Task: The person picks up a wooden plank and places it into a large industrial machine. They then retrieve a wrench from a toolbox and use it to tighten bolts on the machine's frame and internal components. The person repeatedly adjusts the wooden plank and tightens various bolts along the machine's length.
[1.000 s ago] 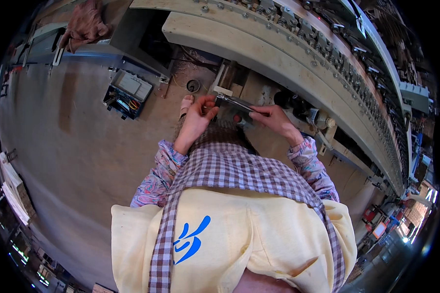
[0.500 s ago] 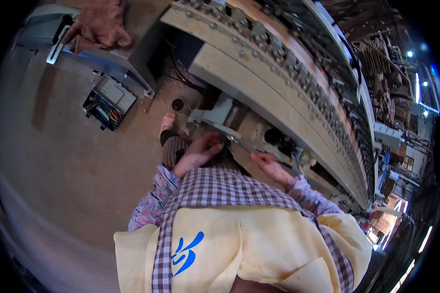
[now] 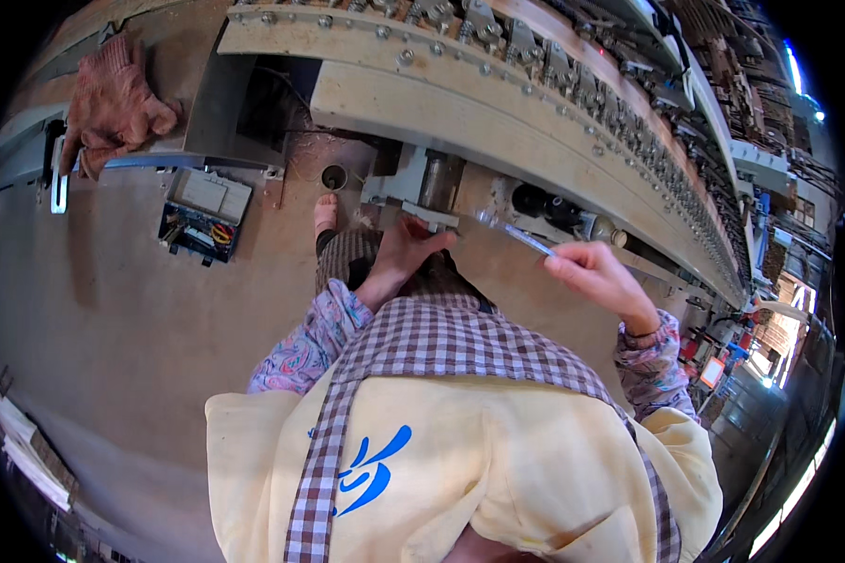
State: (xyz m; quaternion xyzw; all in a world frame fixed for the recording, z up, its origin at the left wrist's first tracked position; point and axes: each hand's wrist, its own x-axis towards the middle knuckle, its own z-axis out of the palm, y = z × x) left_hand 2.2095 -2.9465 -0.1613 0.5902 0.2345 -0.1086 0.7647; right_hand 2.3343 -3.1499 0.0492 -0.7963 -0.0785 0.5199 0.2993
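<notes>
In my right hand [image 3: 596,274] is a slim silver wrench [image 3: 526,236], gripped by its near end between thumb and fingers. Its far head points left toward the machine and is clear of the bracket. My left hand [image 3: 406,255] is up against the lower edge of a grey metal bracket [image 3: 406,188] under the machine's long beam [image 3: 441,108]. Its fingers curl in at that edge, partly hidden, and the thumb points right. Whatever they hold there cannot be made out.
A dark toolbox [image 3: 202,218] lies open on the floor at left. Work gloves [image 3: 113,103] rest on the machine's end. A small round cup [image 3: 334,176] stands near my foot [image 3: 326,214]. Behind the wrench is a black cylindrical part [image 3: 545,202]. Rows of bolts [image 3: 526,52] line the beam.
My right hand has drawn back to the right with the wrench, away from the bracket. The left hand has shifted up against the bracket's edge. The whole view has turned and moved somewhat.
</notes>
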